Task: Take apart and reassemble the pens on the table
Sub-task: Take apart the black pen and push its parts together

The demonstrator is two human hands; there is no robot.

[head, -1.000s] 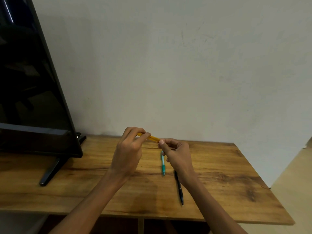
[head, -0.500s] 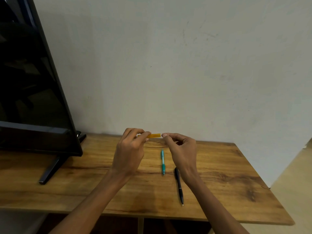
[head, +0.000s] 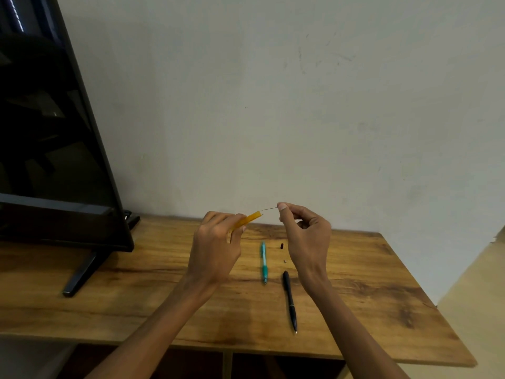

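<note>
My left hand (head: pixel 216 247) grips a yellow pen barrel (head: pixel 250 218) above the wooden table (head: pixel 369 296), its free end pointing up and right. My right hand (head: pixel 306 236) pinches the end of a thin refill (head: pixel 269 209) that sticks out of the barrel. On the table between my hands lies a teal pen (head: pixel 264 262). A black pen (head: pixel 290 300) lies just right of it, nearer to me. A small black part (head: pixel 281 245) and a tiny pale part (head: pixel 284 261) rest on the wood beside the teal pen.
A large black screen (head: pixel 49 138) on a stand (head: pixel 79 274) fills the left side of the table. A pale wall rises behind the table's far edge. The table's right edge drops to a beige floor (head: pixel 481 310).
My right hand has moved right and up, drawing the thin refill partway out of the yellow barrel. The small black part now shows on the table.
</note>
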